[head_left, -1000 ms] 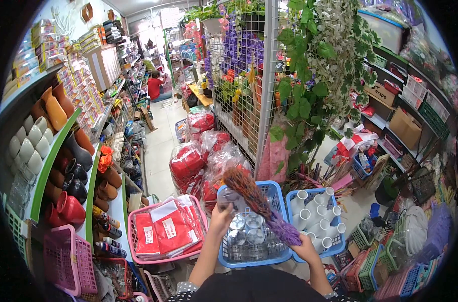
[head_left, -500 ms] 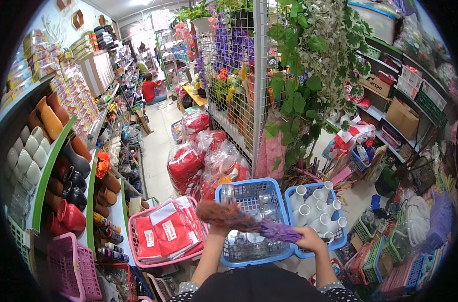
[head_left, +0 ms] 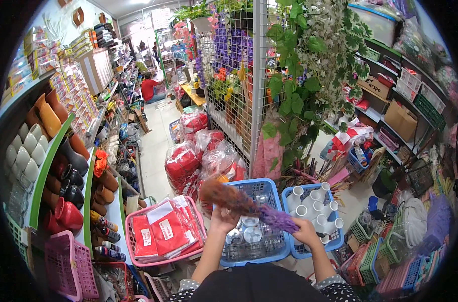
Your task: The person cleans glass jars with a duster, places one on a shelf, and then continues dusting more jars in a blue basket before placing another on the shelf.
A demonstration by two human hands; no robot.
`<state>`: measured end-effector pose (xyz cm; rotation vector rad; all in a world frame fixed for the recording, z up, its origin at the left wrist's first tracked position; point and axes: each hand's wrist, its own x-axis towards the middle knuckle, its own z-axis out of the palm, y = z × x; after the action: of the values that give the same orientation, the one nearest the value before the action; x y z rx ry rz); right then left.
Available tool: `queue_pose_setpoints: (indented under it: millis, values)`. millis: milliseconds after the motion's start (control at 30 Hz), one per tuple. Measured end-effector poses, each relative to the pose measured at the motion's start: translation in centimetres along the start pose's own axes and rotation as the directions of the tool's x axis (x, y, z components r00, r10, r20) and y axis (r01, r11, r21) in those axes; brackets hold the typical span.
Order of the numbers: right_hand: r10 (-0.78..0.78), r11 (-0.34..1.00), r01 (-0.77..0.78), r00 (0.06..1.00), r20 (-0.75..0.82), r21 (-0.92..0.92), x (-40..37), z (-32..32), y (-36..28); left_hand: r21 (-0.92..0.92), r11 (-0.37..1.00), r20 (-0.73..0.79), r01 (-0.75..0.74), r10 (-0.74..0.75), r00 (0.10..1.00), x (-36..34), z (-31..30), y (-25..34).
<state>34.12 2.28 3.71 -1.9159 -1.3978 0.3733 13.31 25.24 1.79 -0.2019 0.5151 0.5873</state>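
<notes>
My right hand [head_left: 304, 232] is closed on the purple end of a fluffy duster [head_left: 231, 200], which slants up and left across the blue basket [head_left: 286, 247]. The duster's other end is brown and smeared by motion. Just below that brown end, my left hand [head_left: 223, 220] is curled around a clear glass, mostly hidden behind the duster. Several clear glass pieces [head_left: 256, 247] lie in the basket beneath both hands. A second blue basket [head_left: 340, 242], to the right, holds several white bottle-shaped vases [head_left: 318, 206].
A pink basket [head_left: 130, 232] of red packets stands left of the glassware. Plastic-wrapped red bundles [head_left: 182, 163] sit on the floor ahead. Vases line the left shelves [head_left: 50, 183]. A wire grid [head_left: 259, 95] rises ahead, and a person in red [head_left: 149, 89] sits farther down the aisle.
The duster's brown end has shifted slightly up and is more blurred. My left hand has turned a little, and the glass rim that showed above the duster is now hidden.
</notes>
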Motion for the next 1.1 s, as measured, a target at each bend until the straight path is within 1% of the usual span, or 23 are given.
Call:
queue_pose_setpoints:
  millis: [67, 133, 200, 267, 300, 333, 400, 433, 500, 533, 600, 633, 667, 733, 767, 800, 867, 900, 933, 1000, 1033, 1067, 1100]
  values:
    - [0.021, 0.998, -0.021, 1.0, -0.001, 0.06, 0.2, 0.4, 0.8, 0.075, 0.995, -0.118, -0.064, 0.073, 0.99, 1.2, -0.7, 0.0]
    - [-0.047, 0.999, 0.043, 0.973, 0.225, 0.024, 0.3, -0.5, 0.6, 0.054, 0.997, -0.108, -0.059, 0.064, 0.992, 1.3, -0.7, 0.1]
    - [-0.072, 0.995, 0.056, 0.977, 0.201, 0.087, 0.7, -0.6, -0.3, 0.01, 0.999, -0.096, -0.046, 0.047, 0.994, 1.1, -0.8, 0.4]
    - [0.027, 1.0, -0.027, 0.999, 0.026, 0.01, 1.0, -0.6, -1.1, -0.037, 0.999, -0.081, -0.031, 0.028, 0.996, 1.0, -0.9, 0.5]
    - [0.093, 0.992, -0.091, 0.995, -0.023, 0.089, 1.2, 0.2, -0.8, 0.002, 1.0, 0.155, -0.026, 0.025, 0.988, 0.7, -1.2, 0.5]
    - [0.091, 0.992, -0.089, 0.996, -0.021, 0.089, 1.2, 0.8, 0.1, 0.039, 0.999, 0.201, 0.014, -0.022, 0.979, 0.6, -1.1, 0.7]
    - [0.014, 0.957, -0.025, 0.999, 0.039, 0.29, 1.4, 1.0, 1.3, 0.054, 0.998, 0.31, -0.043, 0.024, 0.95, 0.0, -1.0, 0.4]
    - [0.009, 0.957, -0.021, 0.999, 0.04, 0.289, 1.6, 0.9, 1.4, 0.052, 0.998, 0.313, -0.047, 0.028, 0.949, -0.3, -0.7, 0.3]
    - [0.08, 0.945, -0.086, 0.996, 0.033, 0.315, 1.3, 0.6, 1.0, 0.247, 0.92, 0.285, -0.306, 0.233, 0.93, -1.6, 0.0, 0.0]
    - [0.081, 0.945, -0.087, 0.996, 0.033, 0.315, 1.2, 0.2, 0.1, 0.247, 0.92, 0.284, -0.304, 0.231, 0.93, -2.1, 0.4, -0.3]
    - [0.163, 0.981, -0.163, 0.987, 0.007, 0.105, 1.4, -0.6, -2.3, 0.642, 0.506, 0.384, -0.576, 0.438, 0.813, -2.8, 0.9, -0.8]
    - [0.163, 0.981, -0.164, 0.986, 0.012, 0.104, 1.2, -0.6, -3.1, 0.668, 0.335, 0.487, -0.665, 0.48, 0.73, -2.7, 0.8, -0.8]
    - [0.144, 0.989, -0.144, 0.99, 0.006, 0.011, 1.1, -0.6, -3.8, 0.668, 0.335, 0.484, -0.664, 0.483, 0.73, -2.5, 0.4, -0.6]
    - [0.126, 0.989, -0.125, 0.992, 0.002, -0.082, 0.8, -1.0, -5.1, 0.691, -0.031, 0.613, -0.722, 0.555, 0.562, -2.3, 0.0, -0.3]
    - [0.104, 0.991, -0.1, 0.993, 0.05, -0.089, 0.6, -1.5, -5.7, 0.774, -0.274, 0.602, -0.571, 0.596, 0.531, -2.6, -0.2, 0.1]
    - [0.084, 0.993, -0.075, 0.992, 0.098, -0.095, 0.5, -1.7, -6.0, 0.776, -0.271, 0.6, -0.57, 0.596, 0.533, -2.6, -0.4, 0.3]
    - [0.114, 0.983, -0.106, 0.992, 0.049, -0.153, 0.3, -0.9, -6.2, 0.693, -0.588, 0.719, -0.416, 0.523, 0.458, -2.3, -0.8, 0.6]
    - [0.137, 0.969, -0.135, 0.991, -0.005, -0.208, 0.2, -0.5, -6.0, 0.791, -0.456, 0.611, -0.409, 0.543, 0.576, -2.9, -0.3, 0.4]
    - [0.139, 0.968, -0.137, 0.99, -0.004, -0.21, 0.0, 0.1, -5.5, 0.792, -0.454, 0.609, -0.409, 0.542, 0.579, -2.4, -0.6, 0.4]
    - [0.088, 0.984, -0.099, 0.993, -0.075, -0.151, -0.6, 1.5, -4.4, 0.712, 0.058, 0.564, -0.7, 0.546, 0.62, -1.1, -1.4, 0.6]
    - [0.084, 0.984, -0.095, 0.994, -0.074, -0.152, -0.8, 1.6, -4.3, 0.704, 0.011, 0.574, -0.71, 0.579, 0.579, -1.3, -1.5, 0.7]
    - [0.044, 0.991, -0.044, 0.999, 0.001, -0.127, -1.2, 1.5, -4.3, 0.853, -0.001, 0.397, -0.522, 0.651, 0.647, -0.4, -2.1, 1.5]
    - [0.004, 0.995, 0.003, 0.997, 0.073, -0.098, -1.4, 1.5, -4.4, 0.746, 0.143, 0.435, -0.651, 0.635, 0.639, -0.5, -1.9, 1.5]
